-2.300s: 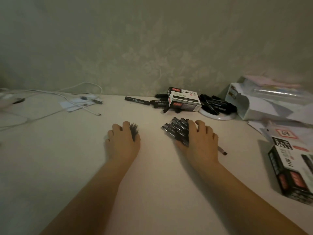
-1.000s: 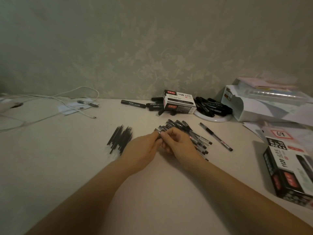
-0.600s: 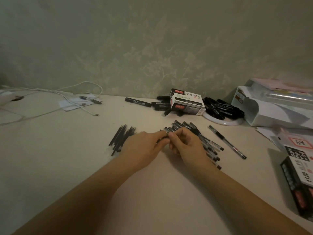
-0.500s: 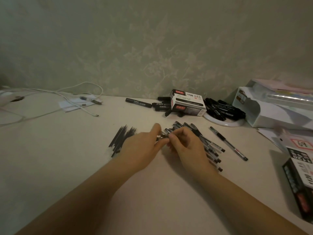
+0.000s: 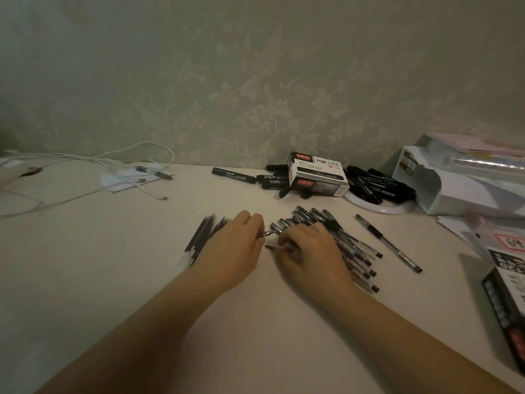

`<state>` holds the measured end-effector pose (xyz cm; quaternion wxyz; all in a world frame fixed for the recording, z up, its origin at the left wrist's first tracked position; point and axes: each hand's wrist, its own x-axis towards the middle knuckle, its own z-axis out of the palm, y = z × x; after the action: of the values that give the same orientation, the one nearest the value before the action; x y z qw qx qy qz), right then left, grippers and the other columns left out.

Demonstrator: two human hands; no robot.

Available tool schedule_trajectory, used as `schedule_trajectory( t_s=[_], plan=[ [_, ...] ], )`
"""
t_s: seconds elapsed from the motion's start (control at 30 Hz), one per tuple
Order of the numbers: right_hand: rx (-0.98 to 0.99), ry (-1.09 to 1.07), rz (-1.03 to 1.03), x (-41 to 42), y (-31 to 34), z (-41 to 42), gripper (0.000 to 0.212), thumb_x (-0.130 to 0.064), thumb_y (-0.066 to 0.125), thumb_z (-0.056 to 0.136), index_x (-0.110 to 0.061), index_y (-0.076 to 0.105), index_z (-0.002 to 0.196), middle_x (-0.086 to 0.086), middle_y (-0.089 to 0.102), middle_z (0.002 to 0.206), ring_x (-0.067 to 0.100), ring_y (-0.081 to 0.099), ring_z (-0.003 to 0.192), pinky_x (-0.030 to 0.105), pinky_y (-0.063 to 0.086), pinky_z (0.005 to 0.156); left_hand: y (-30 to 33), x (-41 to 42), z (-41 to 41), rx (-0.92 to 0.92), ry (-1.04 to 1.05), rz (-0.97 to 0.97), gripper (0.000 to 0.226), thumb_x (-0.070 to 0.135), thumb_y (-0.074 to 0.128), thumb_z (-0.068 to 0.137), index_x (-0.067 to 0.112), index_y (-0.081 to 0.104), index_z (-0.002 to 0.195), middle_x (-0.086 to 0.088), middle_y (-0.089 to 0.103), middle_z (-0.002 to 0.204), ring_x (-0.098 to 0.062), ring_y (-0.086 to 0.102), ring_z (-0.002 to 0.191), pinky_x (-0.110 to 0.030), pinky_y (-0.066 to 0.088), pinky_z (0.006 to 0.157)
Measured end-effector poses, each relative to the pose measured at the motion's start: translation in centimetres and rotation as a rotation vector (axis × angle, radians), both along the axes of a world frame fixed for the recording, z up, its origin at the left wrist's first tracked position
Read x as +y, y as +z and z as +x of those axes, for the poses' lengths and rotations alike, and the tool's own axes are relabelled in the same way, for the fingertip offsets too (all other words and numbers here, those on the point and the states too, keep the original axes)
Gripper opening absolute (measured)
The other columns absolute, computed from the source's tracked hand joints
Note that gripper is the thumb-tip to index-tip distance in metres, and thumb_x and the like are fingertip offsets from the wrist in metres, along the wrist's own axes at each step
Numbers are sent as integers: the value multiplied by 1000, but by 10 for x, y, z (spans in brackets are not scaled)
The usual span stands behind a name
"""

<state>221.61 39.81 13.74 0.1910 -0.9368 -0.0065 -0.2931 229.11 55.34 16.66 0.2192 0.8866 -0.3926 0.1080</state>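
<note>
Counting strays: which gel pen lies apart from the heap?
The single pen to the right of the heap: it lies alone on the table, touching nothing, while the rest overlap beside the right hand.

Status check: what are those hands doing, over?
Left hand pinches pointed pen part. Right hand pinches dark pen part over pen pile. Refills behind left hand, nothing blocking.

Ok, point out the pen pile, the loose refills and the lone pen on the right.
pen pile (image 5: 355,251), head view, on the clear barrels near its middle.
refills (image 5: 202,234), head view, middle of the black bundle.
lone pen (image 5: 388,243), head view, middle of its barrel.
</note>
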Motion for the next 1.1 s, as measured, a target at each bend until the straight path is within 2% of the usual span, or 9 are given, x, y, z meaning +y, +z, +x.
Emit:
schedule_trajectory(
  t_s=[0.1, 0.23, 0.33, 0.43, 0.67, 0.77, 0.9, 1.0, 1.1],
  plan=[
    [-18, -23, 130, -1, 2, 1, 15, -39, 58, 93, -26, 62, 100, -16, 61, 94, 8, 46, 90, 25, 42, 73, 1, 1, -1, 6, -45, -32, 10, 25, 47, 98, 17, 51, 104, 3, 47, 101, -14, 51, 84, -32, 47, 73],
    [-14, -5, 225, -3, 9, 2, 34, -51, 44, 96, -26, 65, 107, -17, 64, 97, 5, 48, 91, 21, 40, 75, 3, -3, -3, 12, -136, -95, 12, 22, 51, 97, 15, 54, 107, 4, 45, 100, -13, 49, 84, -28, 44, 72],
    [-11, 34, 172, -7, 13, 2, 32, -44, 46, 98, -22, 69, 97, -13, 65, 86, 8, 48, 81, 24, 36, 70, 4, -6, -5, 20, -187, -132, 13, 22, 53, 96, 15, 56, 107, 3, 48, 101, -12, 51, 86, -28, 46, 75],
    [18, 91, 247, -11, 14, 0, 20, -35, 57, 96, -21, 70, 91, -13, 60, 76, 4, 48, 78, 19, 34, 64, 6, -4, -4, 34, -194, -204, 11, 22, 58, 93, 17, 54, 102, 7, 50, 98, -6, 51, 86, -21, 45, 74],
    [-21, 152, 387, -13, 19, -4, 11, -26, 68, 90, -18, 75, 91, -11, 67, 75, 2, 59, 77, 8, 41, 68, 13, -1, -3, 80, -226, -224, 11, 22, 57, 94, 14, 63, 97, 1, 62, 90, -14, 57, 84, -38, 48, 77],
    [4, 163, 412, -14, 18, -4, 9, -27, 71, 88, -22, 75, 94, -12, 69, 81, 5, 60, 81, 12, 44, 70, 13, -1, -3, 124, -198, -173, 13, 23, 55, 95, 15, 63, 100, 1, 64, 93, -14, 58, 86, -37, 48, 79],
    [5, 147, 371, -14, 14, -3, 17, -19, 74, 87, -28, 73, 101, -29, 64, 89, 0, 55, 89, 9, 40, 74, 13, 1, -3, 135, -159, -137, 16, 23, 50, 98, 15, 62, 102, -1, 64, 93, -16, 57, 85, -38, 47, 79],
    [-1, 112, 339, -11, 14, -3, 28, -34, 73, 86, -36, 66, 113, -37, 59, 94, -4, 53, 96, 9, 40, 78, 14, 1, -3, 126, -134, -137, 16, 23, 48, 99, 14, 60, 103, 0, 61, 94, -16, 56, 86, -38, 47, 80],
    [-12, 96, 299, -9, 14, -2, 24, -48, 56, 92, -33, 69, 106, -31, 61, 86, -3, 51, 90, 9, 37, 71, 14, 1, -4, 131, -140, -139, 16, 24, 49, 98, 14, 61, 103, 1, 61, 95, -15, 56, 86, -36, 47, 79]
  ],
)
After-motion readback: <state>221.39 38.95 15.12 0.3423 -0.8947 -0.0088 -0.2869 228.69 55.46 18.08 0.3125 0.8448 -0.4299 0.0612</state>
